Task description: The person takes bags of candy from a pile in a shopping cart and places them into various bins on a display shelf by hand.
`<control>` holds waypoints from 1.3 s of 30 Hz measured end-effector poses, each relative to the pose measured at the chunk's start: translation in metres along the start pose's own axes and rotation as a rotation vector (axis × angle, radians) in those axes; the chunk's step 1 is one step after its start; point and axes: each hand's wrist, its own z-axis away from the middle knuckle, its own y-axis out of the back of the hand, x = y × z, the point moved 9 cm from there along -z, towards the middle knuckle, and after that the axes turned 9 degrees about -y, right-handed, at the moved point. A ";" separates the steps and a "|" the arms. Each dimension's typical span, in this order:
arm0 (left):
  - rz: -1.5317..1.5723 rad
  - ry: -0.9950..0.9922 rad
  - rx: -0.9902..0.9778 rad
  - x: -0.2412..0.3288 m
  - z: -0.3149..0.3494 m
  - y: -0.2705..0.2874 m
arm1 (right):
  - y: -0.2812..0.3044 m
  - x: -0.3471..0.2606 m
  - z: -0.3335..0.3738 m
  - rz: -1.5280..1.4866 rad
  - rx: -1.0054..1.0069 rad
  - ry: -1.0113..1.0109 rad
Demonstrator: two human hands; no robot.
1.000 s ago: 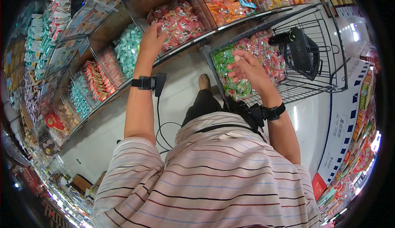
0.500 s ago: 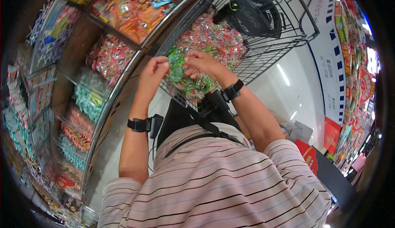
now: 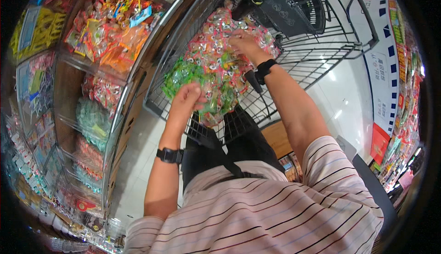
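In the cart (image 3: 152,93), the green-wrapped sweets (image 3: 177,79) lie just beyond your left hand (image 3: 188,99); its fingers curl, but you can't tell whether they pinch anything, so keep them loose. Rightward, rake gently with your right hand (image 3: 248,47) over the pink-wrapped sweets (image 3: 213,38) around it; its fingertips blur among them, hiding any grip.

Pink candies (image 3: 213,47), clear-wrapped, heaped in cart (image 3: 186,33); green candies (image 3: 177,77) bunched along heap's left and near edges.
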 end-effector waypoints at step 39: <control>0.080 0.189 0.068 -0.065 -0.028 -0.029 | -0.033 -0.001 -0.162 1.085 0.139 0.078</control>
